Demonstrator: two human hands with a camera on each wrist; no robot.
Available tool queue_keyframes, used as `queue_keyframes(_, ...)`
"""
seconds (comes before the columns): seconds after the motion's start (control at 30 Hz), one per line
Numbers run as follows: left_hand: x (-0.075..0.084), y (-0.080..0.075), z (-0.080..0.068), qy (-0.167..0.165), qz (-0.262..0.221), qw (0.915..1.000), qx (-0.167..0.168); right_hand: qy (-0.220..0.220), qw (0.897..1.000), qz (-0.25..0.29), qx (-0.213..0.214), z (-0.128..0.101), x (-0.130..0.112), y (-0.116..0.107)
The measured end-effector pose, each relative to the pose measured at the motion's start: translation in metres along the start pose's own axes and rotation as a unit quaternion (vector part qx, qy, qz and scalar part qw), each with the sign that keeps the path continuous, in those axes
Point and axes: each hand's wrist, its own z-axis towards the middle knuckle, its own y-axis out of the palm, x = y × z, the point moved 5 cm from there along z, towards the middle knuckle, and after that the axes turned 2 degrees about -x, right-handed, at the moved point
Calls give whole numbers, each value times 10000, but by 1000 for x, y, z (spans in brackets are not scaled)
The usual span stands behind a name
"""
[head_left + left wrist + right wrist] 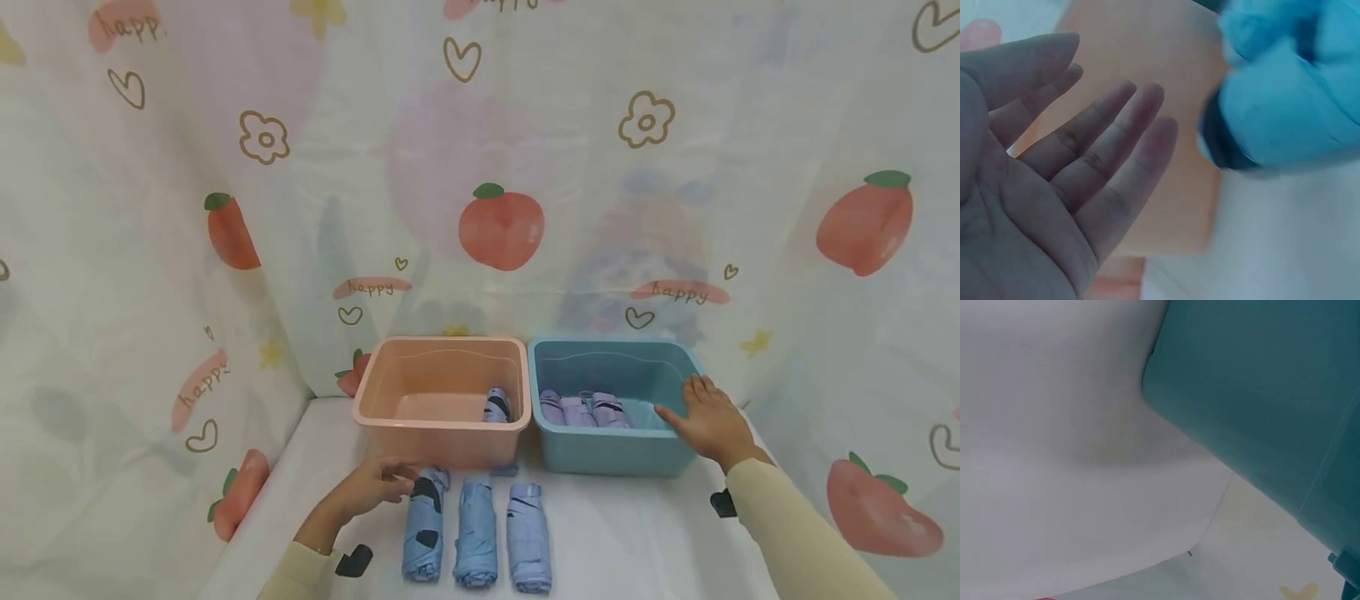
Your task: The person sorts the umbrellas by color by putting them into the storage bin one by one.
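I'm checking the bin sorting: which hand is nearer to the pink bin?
Left. The left hand hovers just in front of the pink bin, by its near wall; the right hand rests on the blue bin.

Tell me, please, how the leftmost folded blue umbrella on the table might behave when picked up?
The leftmost umbrella looks cylindrical, so it may roll if nudged. Its wrinkled fabric likely gives softly under the left hand, probably over a stiff core.

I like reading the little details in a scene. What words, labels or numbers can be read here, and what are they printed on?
"happy" on the backdrop cloth, on a pink streak at centre left.
"happy" again on the streak at centre right.
"happ" on a blob at top left; its last letter is unclear.
"happ" on the slanted streak at left; the end is blurred.
Cut-off letters at the top edge: unreadable.
Pink bin, blue bin, folded umbrellas: no text visible.
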Motion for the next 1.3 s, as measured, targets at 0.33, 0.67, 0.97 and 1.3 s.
queue_keyframes(0.33, -40, 12, -12, -560, 257, 9978, 236, 54, 9999, -97, 0, 2, 4, 1)
queue_keyframes(0.67, -60, 28, 2, -1251, 1233, 9839, 325, 197, 9998, 7, 34, 2, 5, -3)
queue_keyframes(0.97, -82, 48, 2, -1701, 1360, 9753, 373, 158, 9999, -68, -17, -2, -2, 7)
queue_keyframes(1.3, -79, 55, 11, -1407, 781, 9812, 1070, 141, 9998, -171, -8, 3, 4, 5)
